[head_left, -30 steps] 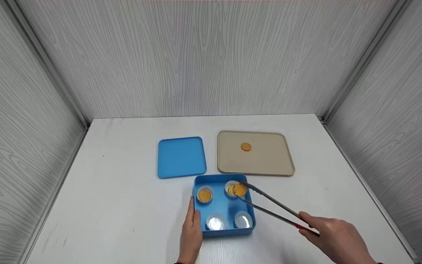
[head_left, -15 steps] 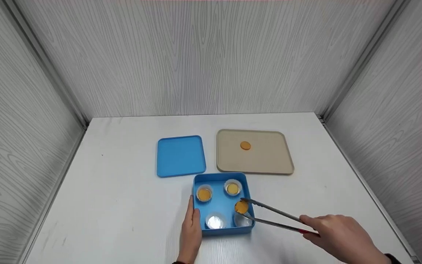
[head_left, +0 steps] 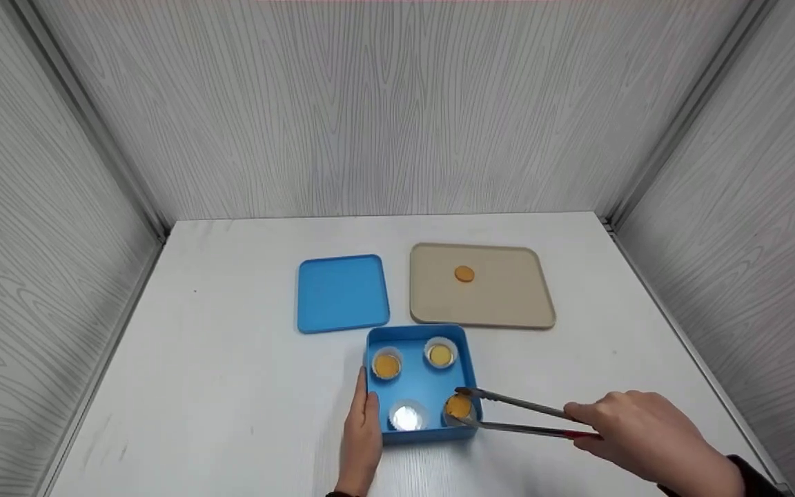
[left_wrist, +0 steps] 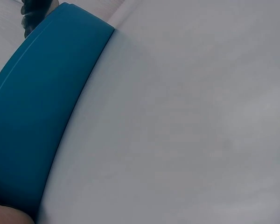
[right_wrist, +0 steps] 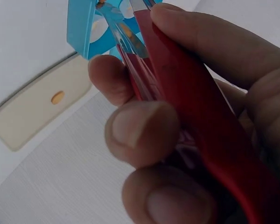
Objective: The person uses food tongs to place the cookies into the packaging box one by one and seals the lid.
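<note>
In the head view my right hand (head_left: 646, 431) grips metal tongs (head_left: 528, 407) with red handles, also seen close up as the red-handled tongs (right_wrist: 177, 79) in the right wrist view. A round orange cookie-like disc (head_left: 458, 406) lies between the tong tips, over the near right cup of the blue box (head_left: 415, 386). My left hand (head_left: 361, 435) rests with straight fingers along the box's left wall. The far left cup holds an orange disc (head_left: 387, 366), and the far right cup a yellower disc (head_left: 440, 355). Inside the near left cup (head_left: 408, 417) only its shiny bottom shows.
Behind the box stand a flat blue tray (head_left: 342, 293) on the left and a beige tray (head_left: 508, 297) on the right, with one orange disc (head_left: 464, 274) on it. Pale wood-grain walls (head_left: 384, 110) enclose the white table (head_left: 232, 373) at the back and sides.
The tongs have carried the orange disc from the far right cup toward me, to the near right cup. My right hand has shifted slightly; the left hand and box have stayed put.
</note>
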`<action>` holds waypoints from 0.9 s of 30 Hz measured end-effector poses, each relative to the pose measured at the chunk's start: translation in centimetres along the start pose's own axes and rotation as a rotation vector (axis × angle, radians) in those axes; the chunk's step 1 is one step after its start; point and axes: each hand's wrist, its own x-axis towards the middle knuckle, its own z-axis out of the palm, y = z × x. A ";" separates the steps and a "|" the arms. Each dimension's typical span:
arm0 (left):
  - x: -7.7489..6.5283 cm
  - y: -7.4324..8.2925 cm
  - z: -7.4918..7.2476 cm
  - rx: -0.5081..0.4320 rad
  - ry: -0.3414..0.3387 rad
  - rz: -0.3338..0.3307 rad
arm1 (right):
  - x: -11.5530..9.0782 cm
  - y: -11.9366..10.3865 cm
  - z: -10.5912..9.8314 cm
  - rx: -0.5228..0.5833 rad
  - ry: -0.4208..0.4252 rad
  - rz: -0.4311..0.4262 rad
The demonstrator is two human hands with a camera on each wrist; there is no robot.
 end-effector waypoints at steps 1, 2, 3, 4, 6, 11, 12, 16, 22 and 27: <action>0.0 0.0 0.0 -0.001 0.001 -0.001 | 0.1 0.0 -0.1 -0.001 -0.003 0.001; 0.0 0.0 0.0 -0.006 0.001 0.000 | 0.1 -0.1 -0.2 0.000 -0.006 0.002; 0.0 0.0 0.0 -0.008 -0.001 -0.001 | 0.2 -0.2 -0.3 -0.002 -0.006 0.003; 0.0 0.0 0.0 -0.009 -0.003 -0.002 | 0.3 -0.2 -0.4 -0.008 -0.005 0.001; 0.0 0.0 0.0 -0.012 -0.004 -0.001 | 0.4 -0.3 -0.6 -0.017 -0.003 0.000; -0.1 0.0 -0.1 -0.005 -0.004 0.009 | 0.6 -0.6 -1.1 -0.036 -0.003 -0.004; -0.1 0.0 -0.1 -0.002 -0.003 0.011 | 0.6 -0.7 -1.2 -0.038 -0.006 -0.004; -0.1 0.1 -0.1 0.011 0.003 0.020 | 0.9 -0.9 -1.4 -0.045 -0.010 0.000; -0.1 0.0 -0.1 -0.001 0.010 0.040 | 1.0 -1.0 -1.3 -0.067 0.032 0.004; -0.1 -0.1 -0.1 -0.005 0.010 0.040 | 1.0 -0.9 -1.1 -0.061 0.030 0.005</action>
